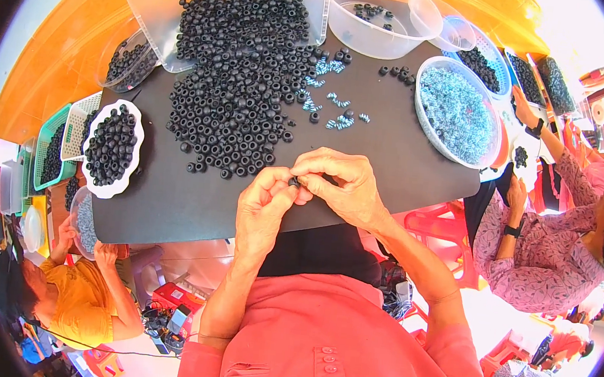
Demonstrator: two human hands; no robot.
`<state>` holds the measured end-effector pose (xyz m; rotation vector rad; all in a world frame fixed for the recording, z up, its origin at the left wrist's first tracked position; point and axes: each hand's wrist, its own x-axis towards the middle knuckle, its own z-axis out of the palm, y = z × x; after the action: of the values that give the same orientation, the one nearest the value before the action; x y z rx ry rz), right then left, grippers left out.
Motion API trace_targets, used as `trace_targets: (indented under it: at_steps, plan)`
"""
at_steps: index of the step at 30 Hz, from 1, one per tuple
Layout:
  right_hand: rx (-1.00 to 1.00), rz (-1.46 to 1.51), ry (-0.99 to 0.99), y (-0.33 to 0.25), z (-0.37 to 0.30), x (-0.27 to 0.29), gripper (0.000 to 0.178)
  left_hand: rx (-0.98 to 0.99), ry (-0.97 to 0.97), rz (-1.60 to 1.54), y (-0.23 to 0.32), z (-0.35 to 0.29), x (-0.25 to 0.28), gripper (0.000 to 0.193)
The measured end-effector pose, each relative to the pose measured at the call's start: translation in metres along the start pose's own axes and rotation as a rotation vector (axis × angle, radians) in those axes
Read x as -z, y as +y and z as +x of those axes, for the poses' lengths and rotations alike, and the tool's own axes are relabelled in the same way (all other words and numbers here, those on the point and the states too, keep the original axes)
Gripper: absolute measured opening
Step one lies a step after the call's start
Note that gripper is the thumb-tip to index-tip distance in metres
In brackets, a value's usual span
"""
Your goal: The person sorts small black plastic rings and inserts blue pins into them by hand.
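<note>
Both hands meet near the front edge of the dark table [403, 186]. A small round black cap [294, 181] sits between their fingertips. My left hand [263, 207] pinches it from the left. From the other side my right hand [342, 185] closes its thumb and fingers at the same part, and those fingers partly hide it. Beyond my hands spreads a big pile of black hollow caps [230, 103], reaching back into a tipped clear bin [316, 10]. Several small bluish coil springs [340, 122] lie loose to the right of the pile.
A basket holds many springs [460, 109] at the right. Behind it stands a blue basket [500, 59] with black caps. A white scalloped dish [106, 189] of caps is at the left, a clear tub [372, 40] at the back. Co-workers sit left [87, 299] and right [538, 245].
</note>
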<state>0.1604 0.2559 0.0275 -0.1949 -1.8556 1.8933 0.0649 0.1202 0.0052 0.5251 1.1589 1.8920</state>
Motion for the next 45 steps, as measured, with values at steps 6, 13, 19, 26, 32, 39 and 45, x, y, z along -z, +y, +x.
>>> trace_targets:
  at_steps: [6,13,19,26,32,39,45]
  plan:
    - [0.053,-0.145,-0.035,-0.003,0.001,0.002,0.018,-0.029,0.033,0.129,0.001,0.000,-0.007,0.015]
    - [0.093,-0.168,0.051,0.011,-0.002,-0.002,0.026,-0.039,0.036,0.069,-0.003,0.005,-0.003,0.016]
    - [0.136,-0.291,0.024,0.002,-0.002,-0.002,0.031,0.021,0.041,-0.216,0.000,0.004,-0.005,0.015]
    - [0.207,-0.414,0.119,0.005,-0.004,-0.007,0.035,0.133,-0.017,-0.268,-0.001,0.006,-0.004,0.014]
    - [0.280,-0.452,0.147,0.009,-0.006,-0.004,0.033,0.164,-0.037,-0.260,0.002,0.009,-0.008,0.024]
    - [0.252,-0.426,0.189,0.006,-0.005,-0.006,0.033,0.170,-0.013,-0.214,0.005,0.011,-0.010,0.019]
    - [0.259,-0.451,0.185,0.005,-0.004,-0.006,0.035,0.044,0.029,0.102,0.015,0.010,-0.015,0.014]
